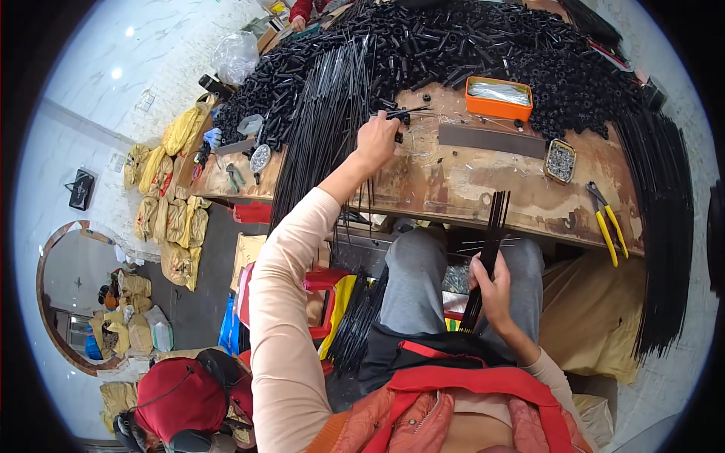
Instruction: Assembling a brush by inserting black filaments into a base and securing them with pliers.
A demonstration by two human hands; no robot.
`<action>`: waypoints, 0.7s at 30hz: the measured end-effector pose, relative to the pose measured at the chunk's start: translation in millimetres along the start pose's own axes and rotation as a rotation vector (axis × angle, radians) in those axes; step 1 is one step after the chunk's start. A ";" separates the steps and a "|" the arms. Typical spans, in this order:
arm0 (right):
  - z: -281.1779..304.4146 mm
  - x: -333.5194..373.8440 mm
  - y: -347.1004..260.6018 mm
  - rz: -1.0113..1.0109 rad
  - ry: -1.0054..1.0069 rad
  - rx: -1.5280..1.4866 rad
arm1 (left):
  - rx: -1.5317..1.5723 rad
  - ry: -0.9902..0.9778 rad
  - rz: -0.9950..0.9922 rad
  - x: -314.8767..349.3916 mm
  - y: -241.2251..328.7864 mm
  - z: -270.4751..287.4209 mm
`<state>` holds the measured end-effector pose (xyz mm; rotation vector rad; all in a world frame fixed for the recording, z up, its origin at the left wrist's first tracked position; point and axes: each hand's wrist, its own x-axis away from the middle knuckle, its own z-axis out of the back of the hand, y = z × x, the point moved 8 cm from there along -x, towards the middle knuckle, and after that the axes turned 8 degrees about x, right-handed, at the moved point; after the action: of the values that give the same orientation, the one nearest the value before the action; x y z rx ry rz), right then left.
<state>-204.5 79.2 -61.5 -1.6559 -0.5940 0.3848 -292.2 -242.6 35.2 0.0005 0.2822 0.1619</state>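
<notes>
My right hand (494, 294) is closed around a bundle of thin black rods (495, 234), held upright in front of my lap. A few thin pale strips (487, 244) cross the bundle above the fingers. Over the wooden table, my left hand (377, 140) reaches forward with its fingers bent together at some small black parts (402, 118). What lies between those fingers is hidden, though dark thin pieces stick out to their right. Beside this hand, a long pile of black rods (321, 121) hangs over the table's near edge.
Black tube pieces (445, 41) are heaped across the back. On the wooden table (498, 185) are an orange box (498, 107) of clear strips, a dark flat bar (491, 141), a tin of small metal bits (560, 161) and yellow-handled pliers (607, 226). More rods (664, 234) lie right.
</notes>
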 end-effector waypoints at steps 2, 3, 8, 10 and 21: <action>0.3 -2.9 0.3 0.002 -0.003 0.001 | 0.064 0.009 -0.033 2.8 0.0 13.9; 0.5 -4.5 -0.7 0.008 -0.007 0.007 | 0.089 -0.005 -0.038 3.8 -0.2 19.0; -3.6 -4.7 1.3 0.002 -0.019 -0.015 | 0.127 -0.082 0.034 17.6 -28.1 38.8; -4.8 -2.8 -2.7 0.026 -0.018 -0.026 | 0.128 -0.084 0.045 22.2 -45.4 37.2; -4.6 0.2 -1.2 0.017 -0.023 -0.106 | -0.001 0.036 -0.143 37.4 -26.5 37.0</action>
<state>-201.9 75.7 -59.5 -1.7613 -0.6267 0.3908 -242.3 -262.1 59.8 -0.0232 0.3171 0.0201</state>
